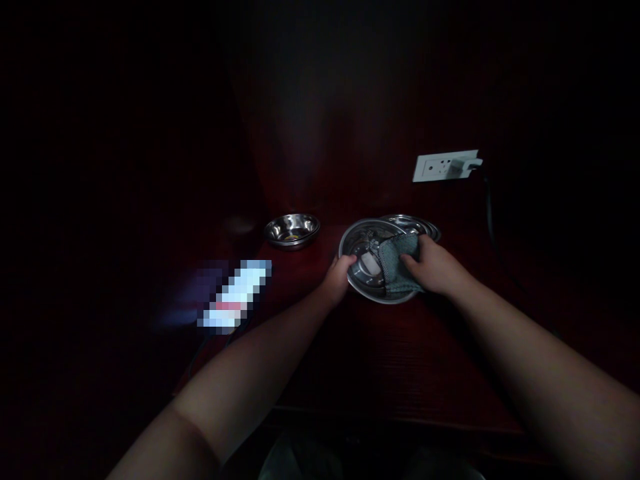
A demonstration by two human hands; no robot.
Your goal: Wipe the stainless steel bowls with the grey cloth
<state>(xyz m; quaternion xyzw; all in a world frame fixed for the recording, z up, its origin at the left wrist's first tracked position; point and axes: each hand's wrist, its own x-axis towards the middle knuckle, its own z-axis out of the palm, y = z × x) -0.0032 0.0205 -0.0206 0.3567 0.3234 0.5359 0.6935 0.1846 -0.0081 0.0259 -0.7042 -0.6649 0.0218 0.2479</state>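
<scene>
Bare forearms (260,363) reaching in, steel bowl (356,244) and cloth between my hands, dim light.

My left hand (339,280) is closed on the bowl's near-left rim, thumb hooked over the inside, other fingers mostly hidden; my right hand (431,265) pinches a woven grey-green cloth (397,268), thumb on top, folds against the inner right wall. Bowl round, shiny, mouth tilted my way, over dark red, glossy wood-look table (370,373); can't tell if its base touches. Just behind it on the right, shiny round metal dishes (407,219), partly covered. Left, well apart: shallow mirror-bright bowls (293,238), nested. Nearer left, glowing rectangular screen (237,293), pixelated. Wall: white plastic socket plate (431,169), plug in, dark cable (489,208) hanging.
</scene>
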